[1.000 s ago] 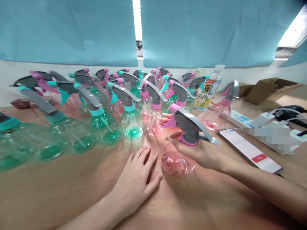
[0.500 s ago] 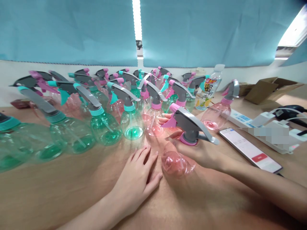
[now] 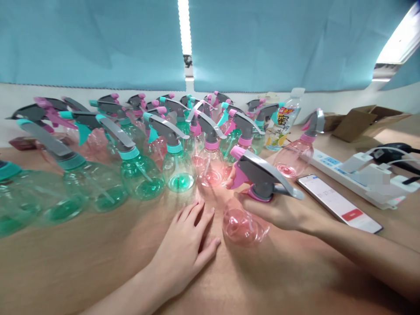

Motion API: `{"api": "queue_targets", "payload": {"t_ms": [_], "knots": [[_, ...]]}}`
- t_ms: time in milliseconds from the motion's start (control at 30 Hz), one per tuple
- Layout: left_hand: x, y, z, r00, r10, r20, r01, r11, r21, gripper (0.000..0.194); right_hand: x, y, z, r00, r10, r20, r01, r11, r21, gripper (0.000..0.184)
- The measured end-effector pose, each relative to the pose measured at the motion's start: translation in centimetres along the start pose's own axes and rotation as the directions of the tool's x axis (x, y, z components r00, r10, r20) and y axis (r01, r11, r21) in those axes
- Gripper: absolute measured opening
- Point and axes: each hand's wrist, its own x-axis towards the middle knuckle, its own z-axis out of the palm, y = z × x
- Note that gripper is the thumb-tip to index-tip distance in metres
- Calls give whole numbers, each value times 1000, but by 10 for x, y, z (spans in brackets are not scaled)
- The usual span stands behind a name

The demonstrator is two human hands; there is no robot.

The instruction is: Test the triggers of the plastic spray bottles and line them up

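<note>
My right hand [image 3: 278, 210] is wrapped round the neck of a pink spray bottle [image 3: 244, 223] with a grey trigger head and pink nozzle [image 3: 259, 175]; the bottle stands on the wooden table [image 3: 82, 258] just in front of me. My left hand [image 3: 185, 247] lies flat on the table with fingers spread, just left of that bottle and holding nothing. Behind both hands stand several green and pink spray bottles, the nearest a green one [image 3: 175, 164] and a pink one [image 3: 210, 164].
A phone [image 3: 339, 209] with a lit screen lies right of my right hand. Beyond it are a white power strip [image 3: 354, 177] with plugs and cables, a lone pink spray bottle [image 3: 297, 155], a labelled drink bottle [image 3: 282, 124] and cardboard boxes [image 3: 364, 120]. Blue curtains hang behind.
The pink bottle in my right hand has tipped slightly and its head shifted a little right. My left hand stays flat in the same place.
</note>
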Motion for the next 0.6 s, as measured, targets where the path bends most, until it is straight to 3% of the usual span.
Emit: {"api": "queue_targets", "payload": {"t_ms": [300,600], "knots": [[0,-1,0,1000,-3,6,3,1000,-15,45,-1,12,3,994,106,17,-107,993,50,8],[0,-1,2,999,13,-33,-13,1000,-15,44,-3,10,6,989,142,-47,-142,990,4,10]]}}
